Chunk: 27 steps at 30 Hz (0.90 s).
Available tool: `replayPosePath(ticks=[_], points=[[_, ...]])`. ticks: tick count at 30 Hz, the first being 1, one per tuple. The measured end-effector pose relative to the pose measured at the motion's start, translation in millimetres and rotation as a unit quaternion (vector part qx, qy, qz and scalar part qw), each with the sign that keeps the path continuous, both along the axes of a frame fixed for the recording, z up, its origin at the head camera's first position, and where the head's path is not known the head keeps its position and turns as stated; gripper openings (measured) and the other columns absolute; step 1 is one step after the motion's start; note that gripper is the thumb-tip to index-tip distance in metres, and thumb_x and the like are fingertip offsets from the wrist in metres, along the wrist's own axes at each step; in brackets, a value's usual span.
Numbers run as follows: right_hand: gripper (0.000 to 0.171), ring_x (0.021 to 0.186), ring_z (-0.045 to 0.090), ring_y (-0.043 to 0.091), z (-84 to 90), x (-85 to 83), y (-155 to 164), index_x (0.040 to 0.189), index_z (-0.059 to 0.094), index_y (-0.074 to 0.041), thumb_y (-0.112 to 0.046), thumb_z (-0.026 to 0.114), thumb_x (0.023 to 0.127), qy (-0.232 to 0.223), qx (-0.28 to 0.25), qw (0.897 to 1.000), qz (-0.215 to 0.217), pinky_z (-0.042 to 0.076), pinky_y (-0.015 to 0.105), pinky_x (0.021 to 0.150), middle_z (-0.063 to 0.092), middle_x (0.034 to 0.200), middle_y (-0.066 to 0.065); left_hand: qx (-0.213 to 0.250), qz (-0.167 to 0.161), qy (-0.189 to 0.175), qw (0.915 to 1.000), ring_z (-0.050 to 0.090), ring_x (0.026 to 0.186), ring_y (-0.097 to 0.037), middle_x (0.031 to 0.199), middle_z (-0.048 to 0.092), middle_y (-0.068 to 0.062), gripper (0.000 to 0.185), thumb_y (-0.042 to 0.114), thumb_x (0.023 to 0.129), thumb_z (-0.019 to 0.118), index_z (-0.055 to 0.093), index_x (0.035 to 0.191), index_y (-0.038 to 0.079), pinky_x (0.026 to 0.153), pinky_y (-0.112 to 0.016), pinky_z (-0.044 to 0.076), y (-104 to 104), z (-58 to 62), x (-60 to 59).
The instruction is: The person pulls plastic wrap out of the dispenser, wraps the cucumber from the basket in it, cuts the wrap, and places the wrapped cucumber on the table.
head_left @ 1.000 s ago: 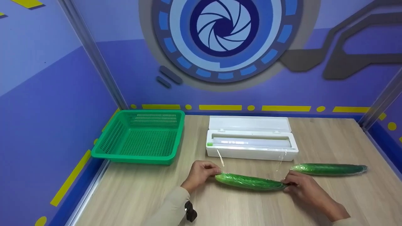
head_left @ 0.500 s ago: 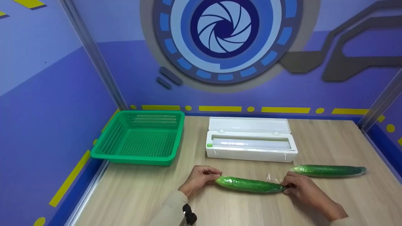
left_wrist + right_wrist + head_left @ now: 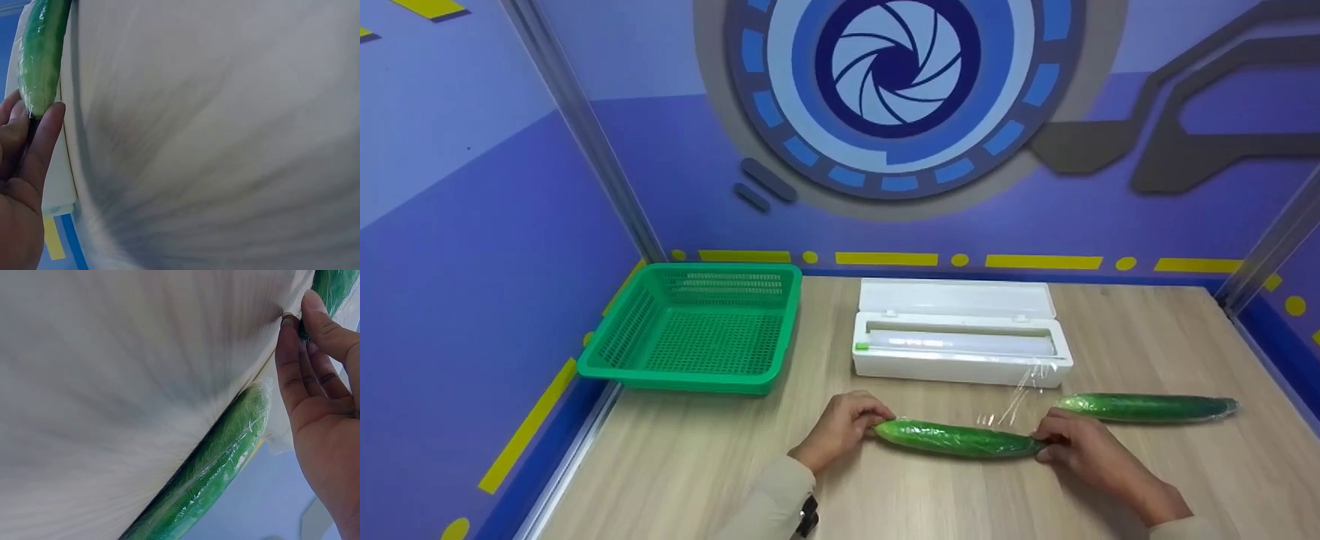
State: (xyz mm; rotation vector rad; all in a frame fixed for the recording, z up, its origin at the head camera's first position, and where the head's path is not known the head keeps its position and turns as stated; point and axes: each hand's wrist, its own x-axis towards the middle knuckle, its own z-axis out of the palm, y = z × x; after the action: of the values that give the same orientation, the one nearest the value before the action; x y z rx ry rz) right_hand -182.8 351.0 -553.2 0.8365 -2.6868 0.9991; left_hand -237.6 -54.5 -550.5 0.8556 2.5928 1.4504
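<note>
A green cucumber [image 3: 960, 441] in clear cling film lies crosswise before the person. At its paler left end, the left hand [image 3: 844, 427] pinches the tip between thumb and fingers. The right hand [image 3: 1087, 450] pinches the darker right tip. Up close in the left wrist view, shiny film covers the cucumber [image 3: 42, 73] right down to the fingertips [image 3: 53, 115]. Thin glinting cling film [image 3: 1012, 401] stretches from the box to the cucumber. Just behind the right hand lies a second wrapped cucumber [image 3: 1155, 407], large in the right wrist view as well.
Behind the cucumber stands a white cling film box [image 3: 952, 367], lid [image 3: 956, 298] raised, with the film roll [image 3: 960, 343] inside and a green slider [image 3: 862, 346] at its left. A green mesh basket [image 3: 679, 381] sits at the back left, by the side wall.
The cucumber has come very slightly toward the person, with both hands at its ends. The left fingers have shifted at the tip, and the film's glints have changed place.
</note>
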Motion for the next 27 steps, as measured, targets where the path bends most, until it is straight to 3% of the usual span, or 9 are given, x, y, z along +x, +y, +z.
replayPosePath(ticks=[6,14,18,22,27], points=[[0.024,0.082,0.059,0.004,-0.1,0.5,0.3,0.092,0.075,-0.019,-0.002,0.089,0.081,-0.009,-0.003,1.000,0.000,0.052,0.026,0.068,0.064,0.091,-0.010,-0.056,-0.022,0.052,0.9969,0.065,0.099,-0.004,0.101,0.071,0.008,0.016,0.002,0.101,0.068,0.080,0.102,0.012,0.091,-0.026,0.054,-2.3,0.6,3.4],[0.024,0.082,0.059,0.004,1.1,3.3,0.7,0.093,0.074,-0.019,-0.003,0.088,0.082,-0.034,-0.008,0.999,-0.003,0.052,0.026,0.068,0.065,0.092,-0.009,-0.069,-0.042,0.039,0.9960,0.064,0.103,-0.003,0.106,0.070,0.008,0.015,0.009,0.105,0.063,0.078,0.108,0.013,0.092,-0.026,0.054,-6.2,-1.3,4.2],[0.022,0.082,0.059,0.004,-0.3,6.2,0.7,0.094,0.075,-0.019,-0.005,0.088,0.083,-0.047,-0.004,0.999,-0.010,0.052,0.026,0.069,0.065,0.092,-0.009,-0.068,-0.042,0.041,0.9959,0.066,0.102,-0.005,0.106,0.071,0.006,0.016,0.006,0.105,0.063,0.078,0.108,0.011,0.091,-0.027,0.055,-6.3,-3.3,6.9],[0.020,0.083,0.059,0.004,1.0,5.7,0.8,0.095,0.076,-0.019,-0.006,0.087,0.084,-0.058,0.001,0.998,-0.016,0.052,0.026,0.070,0.066,0.093,-0.010,-0.100,-0.035,0.062,0.9924,0.066,0.103,-0.007,0.106,0.071,0.004,0.016,0.002,0.106,0.063,0.077,0.109,0.009,0.092,-0.028,0.055,-3.7,-0.6,8.7],[0.022,0.083,0.059,0.004,1.3,4.5,0.2,0.096,0.076,-0.018,-0.004,0.088,0.083,-0.032,-0.004,0.999,-0.015,0.052,0.026,0.070,0.066,0.093,-0.011,-0.139,-0.019,0.087,0.9863,0.065,0.100,-0.006,0.104,0.070,0.005,0.014,0.006,0.106,0.063,0.077,0.109,0.009,0.090,-0.028,0.055,0.1,3.5,9.5]])
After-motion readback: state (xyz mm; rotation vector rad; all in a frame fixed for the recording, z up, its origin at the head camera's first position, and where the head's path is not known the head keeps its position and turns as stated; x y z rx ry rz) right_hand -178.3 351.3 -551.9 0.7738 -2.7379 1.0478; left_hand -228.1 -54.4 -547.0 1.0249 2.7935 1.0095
